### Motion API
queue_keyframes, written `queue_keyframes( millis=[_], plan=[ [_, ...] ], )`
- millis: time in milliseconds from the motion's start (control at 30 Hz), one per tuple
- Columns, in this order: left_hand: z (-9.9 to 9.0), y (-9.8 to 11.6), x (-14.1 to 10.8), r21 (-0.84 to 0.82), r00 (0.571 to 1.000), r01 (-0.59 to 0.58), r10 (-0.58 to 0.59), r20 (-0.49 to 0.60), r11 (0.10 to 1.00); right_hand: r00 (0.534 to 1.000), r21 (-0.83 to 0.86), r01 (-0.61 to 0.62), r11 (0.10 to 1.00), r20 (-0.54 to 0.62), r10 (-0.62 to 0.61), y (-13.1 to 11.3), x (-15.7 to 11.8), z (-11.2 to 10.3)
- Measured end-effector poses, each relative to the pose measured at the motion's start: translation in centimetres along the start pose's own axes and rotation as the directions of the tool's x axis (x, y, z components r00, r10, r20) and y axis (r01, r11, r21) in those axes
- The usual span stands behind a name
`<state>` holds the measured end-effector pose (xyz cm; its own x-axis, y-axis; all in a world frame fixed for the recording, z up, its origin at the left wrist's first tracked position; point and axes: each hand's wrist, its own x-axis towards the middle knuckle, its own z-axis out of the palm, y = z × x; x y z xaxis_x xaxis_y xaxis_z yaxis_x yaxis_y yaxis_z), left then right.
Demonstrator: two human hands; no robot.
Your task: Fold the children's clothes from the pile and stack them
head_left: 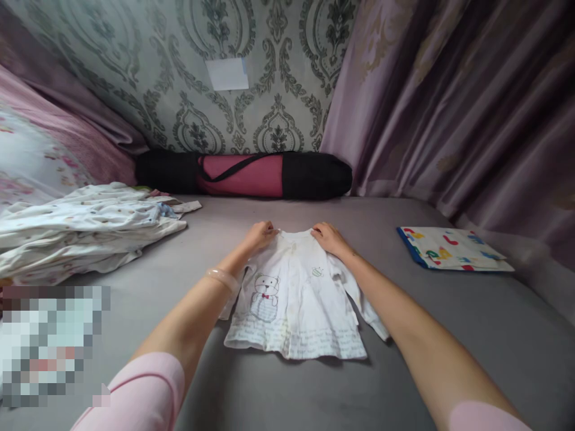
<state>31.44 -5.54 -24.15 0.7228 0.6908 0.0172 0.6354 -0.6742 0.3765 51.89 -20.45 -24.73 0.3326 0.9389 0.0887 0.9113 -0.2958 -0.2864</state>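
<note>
A small white baby shirt (299, 293) lies spread on the grey bed sheet, its collar away from me. A bear drawing is on its left front and a small green print on the right; lines of lettering run along the hem. My left hand (262, 234) grips the shirt at the left shoulder beside the collar, fingers closed on the cloth. At the opposite shoulder, my right hand (329, 237) pinches the fabric the same way. Both long sleeves hang down at the sides, partly hidden by my forearms.
To the left a pile of pale clothes (90, 227) rests on the grey sheet (386, 383). A folded colourful printed cloth (453, 248) lies at the right. Along the wall stretches a black and pink long bag (242, 175). Purple curtains (440, 90) hang on the right; a blurred item sits at lower left.
</note>
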Motion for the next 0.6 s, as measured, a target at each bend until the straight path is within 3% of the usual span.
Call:
queue_keyframes(
  millis=[133,333,467,600],
  plan=[
    [0.5,-0.1,-0.6,0.018,0.997,0.000,0.002,-0.071,1.000,0.999,-0.057,0.003,0.998,-0.035,-0.005,-0.4,-0.3,0.4],
    [1.1,0.2,-1.4,0.180,0.997,0.010,0.004,-0.079,0.984,0.997,-0.105,0.016,0.994,-0.076,-0.024,-0.7,-0.7,1.0],
    [1.3,0.8,-1.3,0.269,0.999,0.026,-0.013,-0.051,0.963,0.997,0.151,-0.045,0.987,-0.054,0.053,-0.1,0.1,1.0],
    [0.6,1.9,-1.7,0.393,0.995,0.034,0.003,-0.095,0.919,0.989,0.377,-0.131,0.917,-0.012,0.146,2.0,-0.1,-1.0]
  ],
)
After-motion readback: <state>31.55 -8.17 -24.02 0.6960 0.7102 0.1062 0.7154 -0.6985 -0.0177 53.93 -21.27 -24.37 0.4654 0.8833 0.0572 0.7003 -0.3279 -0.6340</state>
